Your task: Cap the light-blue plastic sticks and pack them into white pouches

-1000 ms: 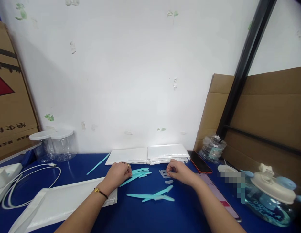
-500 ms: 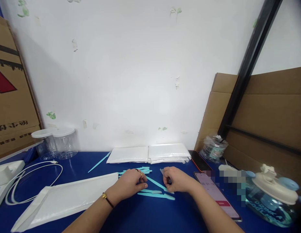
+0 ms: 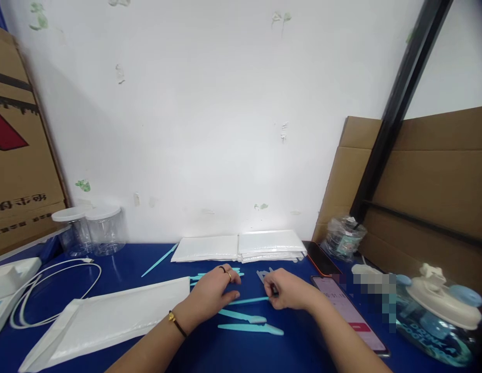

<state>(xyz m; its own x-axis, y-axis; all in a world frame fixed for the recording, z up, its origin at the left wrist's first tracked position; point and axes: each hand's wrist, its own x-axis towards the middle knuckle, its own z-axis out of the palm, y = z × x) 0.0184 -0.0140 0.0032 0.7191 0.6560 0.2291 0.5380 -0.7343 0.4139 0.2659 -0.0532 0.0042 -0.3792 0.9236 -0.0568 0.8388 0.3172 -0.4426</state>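
My right hand (image 3: pixel 289 290) pinches the right end of a thin teal eyebrow razor (image 3: pixel 250 300), which lies nearly level. The other end of that razor reaches to the thumb of my left hand (image 3: pixel 215 290); whether it touches is hard to tell. My left hand rests palm down with thumb and fingers apart, over a group of teal razors (image 3: pixel 236 271) partly hidden beneath it. Two more razors, an upper one (image 3: pixel 243 316) and a lower one (image 3: pixel 251 328), lie on the blue table nearer me. Small clear plastic pieces (image 3: pixel 262 274) lie beside my right fingers.
A long white padded envelope (image 3: pixel 112 316) lies left, with a white cable (image 3: pixel 99 274) and clear jars (image 3: pixel 104 230) beyond. Two stacks of white envelopes (image 3: pixel 204 247) sit by the wall, a lone razor (image 3: pixel 159 260) beside them. Right are phones (image 3: pixel 351 311) and a bottle (image 3: pixel 435 321).
The razor at my right fingers has turned from slanting to nearly level. The two nearer razors have shifted toward me and spread apart. My left hand has moved slightly right, its fingers more spread.
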